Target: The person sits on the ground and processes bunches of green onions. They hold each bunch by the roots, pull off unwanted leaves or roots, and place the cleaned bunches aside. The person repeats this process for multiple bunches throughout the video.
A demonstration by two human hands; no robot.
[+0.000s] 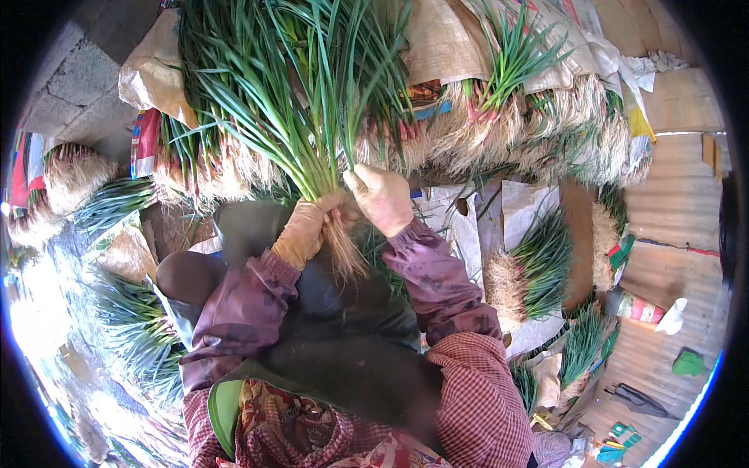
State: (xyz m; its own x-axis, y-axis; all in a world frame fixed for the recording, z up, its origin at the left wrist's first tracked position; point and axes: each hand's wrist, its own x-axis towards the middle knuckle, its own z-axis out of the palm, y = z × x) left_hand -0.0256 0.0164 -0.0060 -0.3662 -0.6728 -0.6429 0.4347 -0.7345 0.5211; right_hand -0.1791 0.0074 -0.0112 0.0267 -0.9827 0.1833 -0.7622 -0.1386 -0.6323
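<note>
My left hand (pixel 310 225), in a pale rubber glove, is closed around the lower stems of a bunch of long green seedlings (pixel 316 140) that look like onion or leek plants. Their pale roots (pixel 345 251) hang below the fist over my lap. My right hand (pixel 380 196), gloved as well, is at the right side of the bunch, thumb and forefinger pinching a green leaf or stem. Beyond both hands lies a large heap of the same seedlings (pixel 234 64), partly behind the held bunch.
Rooted bundles (pixel 485 123) line the far side beneath woven sacks (pixel 447 44). More seedlings lie on sacking at right (pixel 544 263) and at left (pixel 134 327). Concrete blocks (pixel 76 76) stand at upper left, and a corrugated metal sheet (pixel 673 193) is at far right.
</note>
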